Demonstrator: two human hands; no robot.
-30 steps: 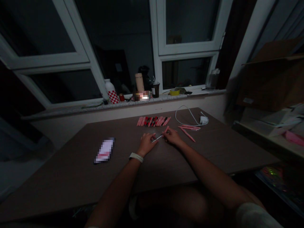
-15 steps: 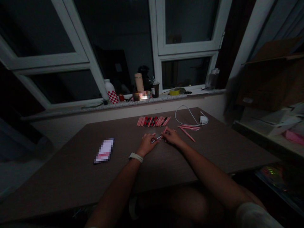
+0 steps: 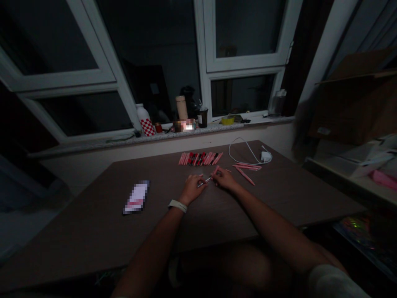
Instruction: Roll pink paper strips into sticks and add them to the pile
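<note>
My left hand (image 3: 192, 188), with a pale band (image 3: 178, 205) at its wrist, pinches a thin whitish stick (image 3: 204, 182) that looks like a pen refill. The stick's other end reaches the fingertips of my right hand (image 3: 224, 179). Those fingers are closed on a pink pen part (image 3: 216, 169), tilted upward. Whether stick and pen part join is too small and dark to tell. Beyond both hands lies a row of pink pens (image 3: 185, 159), some with red or black parts. To the right are several loose pink pen pieces (image 3: 245, 175).
A phone (image 3: 137, 196) lies on the brown table (image 3: 93, 231) at the left. A white cable with a charger (image 3: 266, 156) rests at the back right. A checkered bottle (image 3: 145, 122), a cup (image 3: 202, 117) and yellow tape (image 3: 228, 120) stand along the windowsill.
Hardly anything differs. The fingers of both hands have shifted very slightly around the thin stick and the pink pen part; everything on the table stays in place.
</note>
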